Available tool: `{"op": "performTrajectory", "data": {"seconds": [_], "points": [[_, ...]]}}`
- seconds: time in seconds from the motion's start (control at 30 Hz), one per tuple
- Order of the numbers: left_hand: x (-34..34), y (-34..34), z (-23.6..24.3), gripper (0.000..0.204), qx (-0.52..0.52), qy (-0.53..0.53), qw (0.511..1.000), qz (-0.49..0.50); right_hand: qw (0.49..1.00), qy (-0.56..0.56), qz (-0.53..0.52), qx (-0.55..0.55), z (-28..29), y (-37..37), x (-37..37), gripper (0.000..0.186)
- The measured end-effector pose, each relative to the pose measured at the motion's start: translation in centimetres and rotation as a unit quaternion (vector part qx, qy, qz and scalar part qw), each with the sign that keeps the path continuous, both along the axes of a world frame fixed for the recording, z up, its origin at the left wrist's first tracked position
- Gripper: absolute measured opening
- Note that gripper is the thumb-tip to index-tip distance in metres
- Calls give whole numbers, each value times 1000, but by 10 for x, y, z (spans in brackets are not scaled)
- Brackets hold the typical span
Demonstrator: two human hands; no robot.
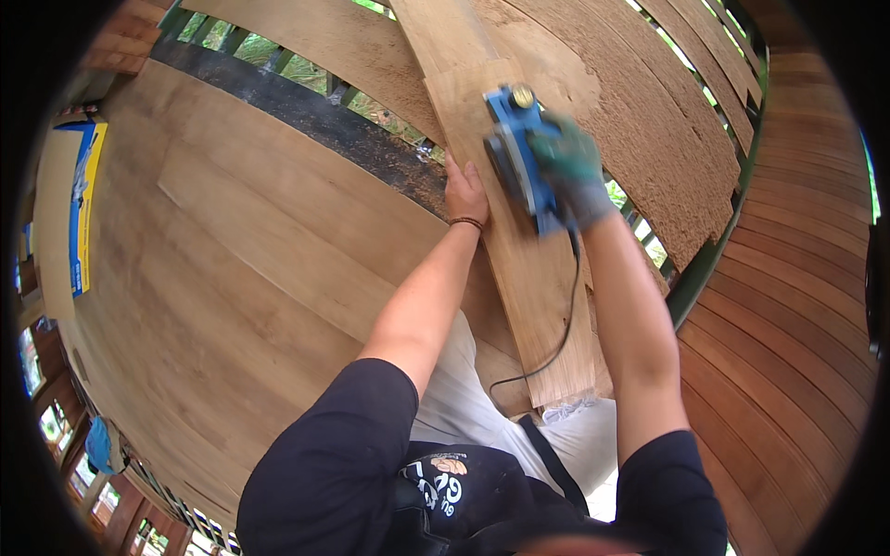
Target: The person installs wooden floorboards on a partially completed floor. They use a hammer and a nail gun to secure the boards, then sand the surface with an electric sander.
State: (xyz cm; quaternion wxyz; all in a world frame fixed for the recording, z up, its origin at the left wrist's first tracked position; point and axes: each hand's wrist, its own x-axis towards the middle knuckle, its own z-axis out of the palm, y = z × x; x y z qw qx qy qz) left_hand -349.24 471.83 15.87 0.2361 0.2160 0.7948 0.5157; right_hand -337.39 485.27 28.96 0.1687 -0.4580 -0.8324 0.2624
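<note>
Black-sleeved arms nearest; bare left hand flat, pressing long pale wooden plank; green-gloved right hand clenched on blue electric planer sitting on plank; planing pass seemingly underway; next needs steady push

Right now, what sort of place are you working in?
Probably an open-sided woodworking spot on a timber deck: a blue power planer on a long plank, sawdust-strewn boards, and greenery beyond a dark railing.

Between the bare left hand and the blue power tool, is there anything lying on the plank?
Nothing lies there. In the head view, only bare plank separates the left hand from the blue power planer, which the gloved right hand grips.
</note>
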Motion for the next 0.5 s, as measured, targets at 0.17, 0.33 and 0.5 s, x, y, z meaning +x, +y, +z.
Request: {"op": "performTrajectory", "data": {"seconds": [0.17,0.33,0.5], "points": [[0,4,-7,77,6,7,1000,12,999,33,-13,-34,18,-173,186,54],[2,13,-12,74,15,-20,1000,-1,979,-5,-130,-160,28,-260,286,52],[-3,22,-9,75,21,-4,1000,-6,989,16,-94,-111,10,-199,246,50]]}}
